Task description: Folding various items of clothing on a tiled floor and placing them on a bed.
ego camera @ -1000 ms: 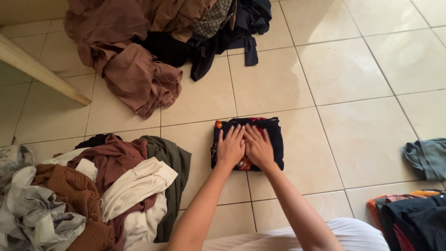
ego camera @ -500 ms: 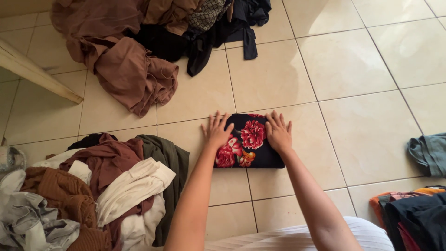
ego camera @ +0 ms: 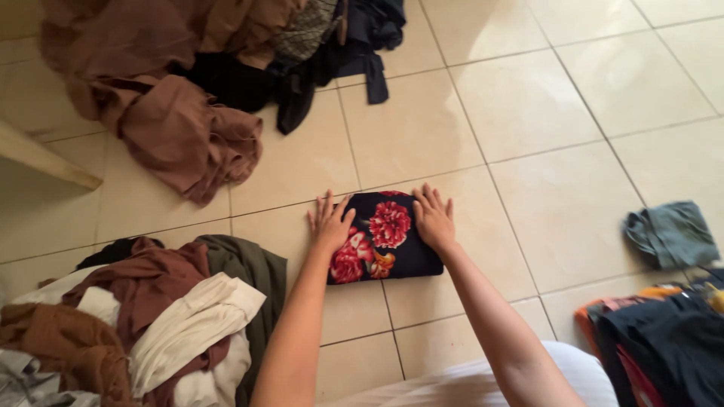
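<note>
The folded floral cloth (ego camera: 385,237), dark navy with red flowers, is lying flat on the cream tiled floor (ego camera: 528,113), and both hands are resting on it. The left hand (ego camera: 329,224) is pressing on the cloth's left edge, fingers (ego camera: 324,205) spread wide and flat, partly over the cloth and partly over the tile just beside it. The right hand (ego camera: 434,220) is lying palm down on the cloth's right edge, its fingers (ego camera: 430,197) also spread and pointing away from the person; neither hand is gripping anything. Between the two sets of fingers the red flower print is showing.

Well beyond the fingertips, a heap of brown and black clothes (ego camera: 173,98) is sprawling across the tiles. To the left of the left hand's fingers, near the forearm, a pile of unfolded clothes (ego camera: 151,316) in white, maroon, olive and rust is lying. Well to the right of the right hand's fingers, a crumpled grey-green garment (ego camera: 670,234) is sitting, and nearer the person a stack of dark and orange clothes (ego camera: 664,339) is lying at the lower right.
</note>
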